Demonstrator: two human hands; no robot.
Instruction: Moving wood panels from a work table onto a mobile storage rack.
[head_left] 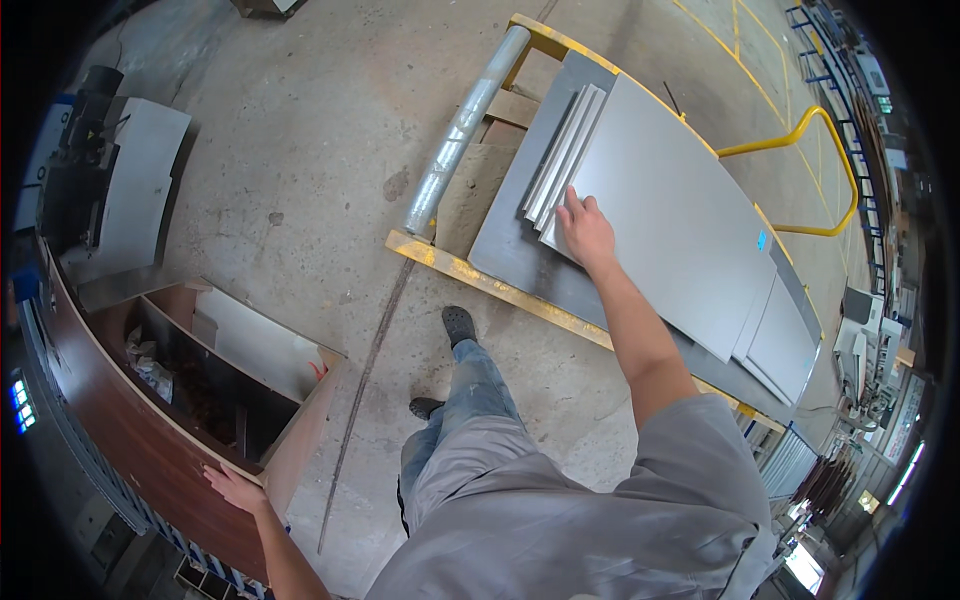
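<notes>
My right hand reaches out over a stack of flat grey panels. It rests at the near left corner of the top panel with its fingers apart, next to several narrow grey strips lying along the panel's left edge. Under the panels is a darker grey board on a yellow-framed cart. Down at the left, my left hand lies on a reddish-brown wooden panel, close to the corner of a wooden bin. Its fingers are stretched out, and nothing shows in it.
The open wooden bin holds crumpled plastic and dark scraps. A metal roller spans the cart's left end; a yellow handle rises beyond its far side. A machine stands at far left. My feet are on the concrete floor.
</notes>
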